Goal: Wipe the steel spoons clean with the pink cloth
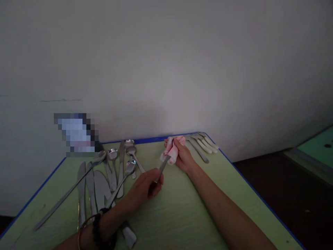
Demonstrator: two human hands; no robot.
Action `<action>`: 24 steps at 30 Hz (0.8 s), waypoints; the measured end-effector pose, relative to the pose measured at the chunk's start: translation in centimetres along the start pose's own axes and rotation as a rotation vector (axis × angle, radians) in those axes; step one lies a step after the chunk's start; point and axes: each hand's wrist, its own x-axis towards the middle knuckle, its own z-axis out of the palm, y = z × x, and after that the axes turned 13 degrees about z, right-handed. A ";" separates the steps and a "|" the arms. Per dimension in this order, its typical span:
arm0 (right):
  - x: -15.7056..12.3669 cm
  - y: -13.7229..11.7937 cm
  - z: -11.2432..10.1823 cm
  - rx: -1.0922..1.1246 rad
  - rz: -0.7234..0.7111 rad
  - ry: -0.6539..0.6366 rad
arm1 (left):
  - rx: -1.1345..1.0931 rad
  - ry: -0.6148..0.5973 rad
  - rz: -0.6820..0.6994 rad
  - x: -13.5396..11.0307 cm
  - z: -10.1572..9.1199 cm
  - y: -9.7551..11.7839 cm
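My left hand (pixel 148 182) is closed round the lower end of a flat metal piece of cutlery (pixel 162 168). Its upper end is hidden inside a pink and white cloth (pixel 172 153), so I cannot tell its kind. Gripping that cloth round the metal is my right hand (pixel 184 157), fingers folded over it. Just beyond the right hand lie a metal fork (pixel 199 151) and several white-handled forks (pixel 206 144). Left of my left hand are several table knives (pixel 81 189) and spoons (pixel 112 155), some partly covered by my left forearm.
The green table (pixel 166 222) has a blue edge and stands against a pale wall (pixel 182 69). A long-handled spoon (pixel 69 191) lies slantwise at the left. A pixelated phone-like object (pixel 75 133) leans at the back left corner. Another green surface (pixel 318 151) is at far right.
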 end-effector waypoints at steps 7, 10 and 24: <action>-0.1 0.0 -0.1 -0.013 0.012 -0.007 | -0.064 -0.104 0.012 0.0 -0.3 -0.2; -0.2 0.0 0.0 -0.032 0.021 -0.018 | 0.035 -0.177 0.020 -0.3 0.0 0.5; -0.4 0.4 0.4 -0.137 0.027 -0.011 | 0.039 -0.133 -0.020 -0.3 0.3 0.2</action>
